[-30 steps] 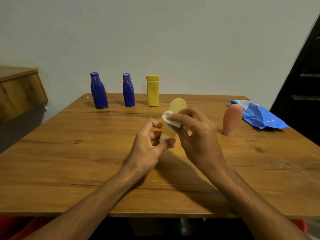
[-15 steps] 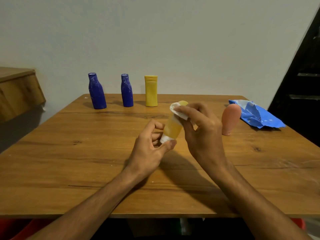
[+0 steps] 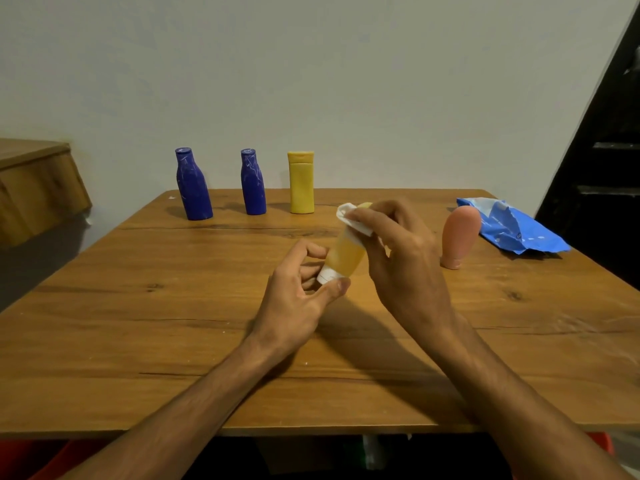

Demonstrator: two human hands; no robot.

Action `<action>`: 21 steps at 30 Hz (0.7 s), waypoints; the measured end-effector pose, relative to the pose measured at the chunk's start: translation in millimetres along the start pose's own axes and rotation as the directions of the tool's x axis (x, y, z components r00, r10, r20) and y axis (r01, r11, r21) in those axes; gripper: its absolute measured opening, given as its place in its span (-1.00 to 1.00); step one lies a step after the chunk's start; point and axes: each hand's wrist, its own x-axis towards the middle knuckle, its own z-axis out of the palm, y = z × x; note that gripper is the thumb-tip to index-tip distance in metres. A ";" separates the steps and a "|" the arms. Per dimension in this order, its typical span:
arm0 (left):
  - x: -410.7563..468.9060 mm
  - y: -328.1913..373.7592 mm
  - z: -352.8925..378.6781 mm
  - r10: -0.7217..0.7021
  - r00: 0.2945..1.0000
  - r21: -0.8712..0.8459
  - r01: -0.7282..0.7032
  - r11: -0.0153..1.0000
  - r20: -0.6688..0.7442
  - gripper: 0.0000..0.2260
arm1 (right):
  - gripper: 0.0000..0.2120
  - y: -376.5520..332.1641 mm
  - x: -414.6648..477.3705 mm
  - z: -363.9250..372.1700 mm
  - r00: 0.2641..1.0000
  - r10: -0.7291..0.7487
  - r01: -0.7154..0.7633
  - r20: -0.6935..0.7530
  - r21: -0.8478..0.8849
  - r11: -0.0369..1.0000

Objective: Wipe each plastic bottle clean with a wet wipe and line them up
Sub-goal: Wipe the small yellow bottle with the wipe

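Observation:
A pale yellow bottle [image 3: 344,254] is held tilted above the middle of the table, its white cap [image 3: 326,274] pointing down toward me. My left hand [image 3: 298,296] pinches that cap between thumb and fingers. My right hand [image 3: 401,258] presses a white wet wipe [image 3: 349,218] against the bottle's upper end. At the back of the wooden table [image 3: 173,323] stand two blue bottles [image 3: 192,184] [image 3: 252,182] and a yellow bottle [image 3: 301,182] in a row. A pinkish bottle [image 3: 460,237] stands on its cap at the right.
A blue wet-wipe packet [image 3: 512,226] lies at the back right of the table, just behind the pinkish bottle. A wooden ledge [image 3: 34,181] juts out at the left. A dark door frame [image 3: 602,150] rises at the right edge.
My right hand slid the wipe from the bottle's middle up to its upper end. The bottle tilted more to the right. My left hand kept its pinch on the cap.

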 end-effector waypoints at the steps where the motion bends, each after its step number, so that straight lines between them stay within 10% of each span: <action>1: -0.5 0.1 0.7 -0.001 1.000 0.002 0.001 1.000 0.003 -0.72 | -0.72 1.7 1.2 -1.2 0.999 0.032 -0.032 -0.024 0.013 0.999; 21: -0.6 7.6 -1.5 -0.163 0.980 -0.370 0.194 0.909 0.114 -0.57 | -0.74 9.8 4.7 -7.3 0.989 0.125 -0.115 -0.074 0.127 0.985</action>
